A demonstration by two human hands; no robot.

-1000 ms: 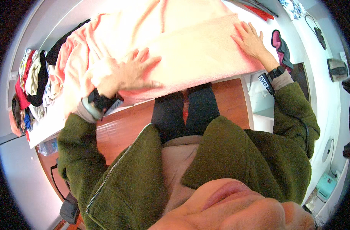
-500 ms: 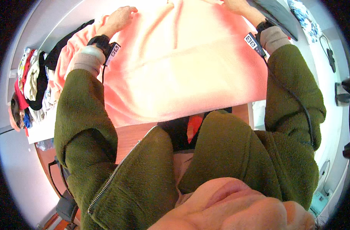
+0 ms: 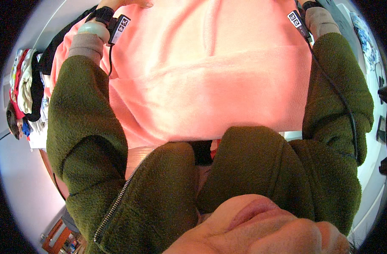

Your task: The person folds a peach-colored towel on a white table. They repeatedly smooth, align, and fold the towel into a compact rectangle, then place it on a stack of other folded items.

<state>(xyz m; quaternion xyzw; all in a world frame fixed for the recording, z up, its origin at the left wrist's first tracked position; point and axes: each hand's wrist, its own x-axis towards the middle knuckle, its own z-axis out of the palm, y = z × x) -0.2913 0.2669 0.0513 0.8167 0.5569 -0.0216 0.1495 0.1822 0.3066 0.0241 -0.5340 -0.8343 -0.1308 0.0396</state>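
A large pink fleece cloth, perhaps a blanket, lies spread across the surface in front of me. Soft folds run through its far half, and a crosswise ridge crosses its middle. My left hand is at the top edge of the picture, cut off in part. Its visible fingers are stretched out over the cloth's far left part, apparently open. My right hand is beyond the top edge; only its wrist with a black band shows, beside the cloth's far right. The cloth's near edge hangs close to my jacket.
A pile of mixed clothes stands at the left. Dark fabric lies beside the cloth's left side. A blue-and-white patterned cloth is at the far right. Black cables run from the wrist devices along my sleeves.
Both hands have moved farther away and slightly apart; the right one has left the picture. The cloth's near edge has come closer to my body, covering more of the brown surface.
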